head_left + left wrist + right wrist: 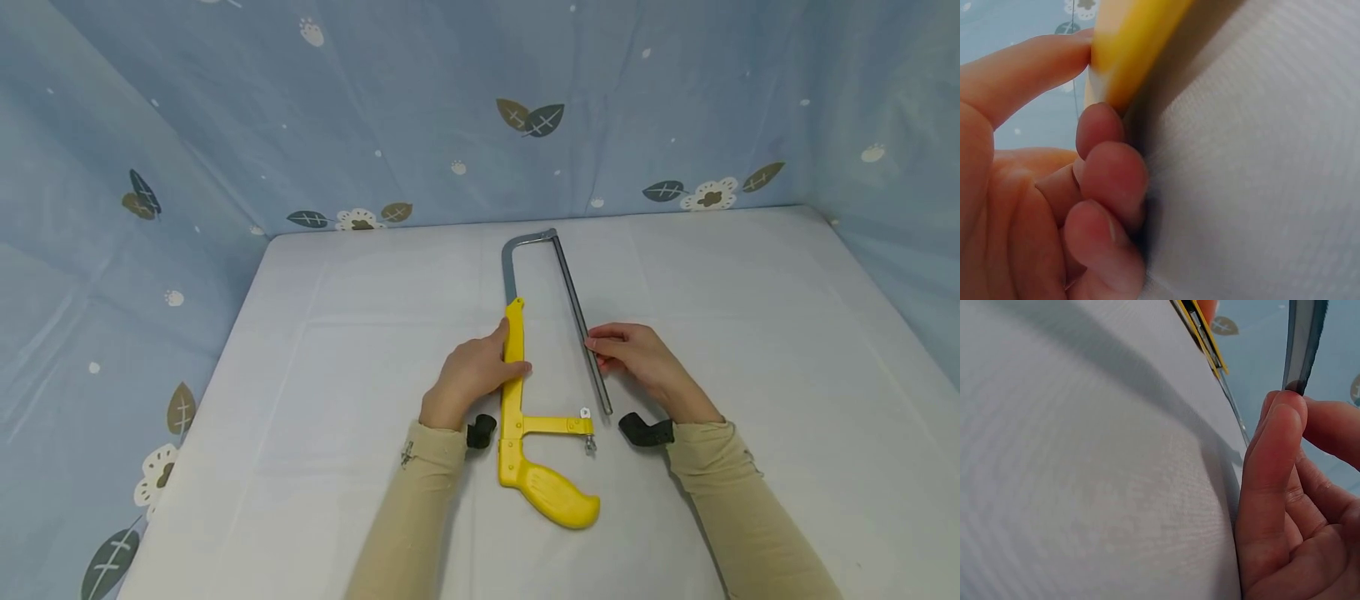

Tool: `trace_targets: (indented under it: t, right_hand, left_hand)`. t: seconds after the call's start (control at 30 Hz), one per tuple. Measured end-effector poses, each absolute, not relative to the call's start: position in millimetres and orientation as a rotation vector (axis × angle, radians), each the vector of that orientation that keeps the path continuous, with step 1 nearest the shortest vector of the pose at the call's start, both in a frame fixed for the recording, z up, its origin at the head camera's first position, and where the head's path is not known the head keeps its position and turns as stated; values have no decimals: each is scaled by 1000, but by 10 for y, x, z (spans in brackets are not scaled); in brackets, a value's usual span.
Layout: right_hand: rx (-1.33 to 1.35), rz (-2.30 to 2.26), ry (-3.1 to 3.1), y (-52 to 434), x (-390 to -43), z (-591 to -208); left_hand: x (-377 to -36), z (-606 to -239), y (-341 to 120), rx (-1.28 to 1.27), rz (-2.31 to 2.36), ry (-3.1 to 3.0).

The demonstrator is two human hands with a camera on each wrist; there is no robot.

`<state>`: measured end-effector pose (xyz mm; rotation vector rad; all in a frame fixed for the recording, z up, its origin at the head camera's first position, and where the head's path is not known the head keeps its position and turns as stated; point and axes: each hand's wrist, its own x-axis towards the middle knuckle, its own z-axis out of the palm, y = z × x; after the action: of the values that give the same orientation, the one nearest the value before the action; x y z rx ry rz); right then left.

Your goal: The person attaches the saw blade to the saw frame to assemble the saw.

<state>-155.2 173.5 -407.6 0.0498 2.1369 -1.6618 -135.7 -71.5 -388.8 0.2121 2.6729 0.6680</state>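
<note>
A yellow-handled hacksaw [512, 408] lies on the white table, handle toward me. My left hand [471, 368] holds its yellow frame bar between thumb and fingers; in the left wrist view the fingertips [1115, 178] curl beneath the bar's edge. The saw blade [572, 292] meets the grey metal bow at the far end. Its near end is apart from the small pin and wing nut [590, 445] on the short yellow arm. My right hand [648, 362] pinches the blade in its lower half. Fine teeth show along the blade [1305, 344] in the right wrist view.
A white cloth covers the table [352, 333]. Blue patterned fabric [450, 108] hangs behind it and at both sides. Black straps sit at each wrist, with the left strap [481, 431] close to the saw frame.
</note>
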Motion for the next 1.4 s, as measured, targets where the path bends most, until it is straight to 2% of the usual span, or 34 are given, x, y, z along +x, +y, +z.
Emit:
trace_targets:
  t: [1.4]
  right_hand:
    - [71,-1669,2169,1711,-1571,-4087]
  left_hand:
    - [-1375,-3866,-714,204,665,2668]
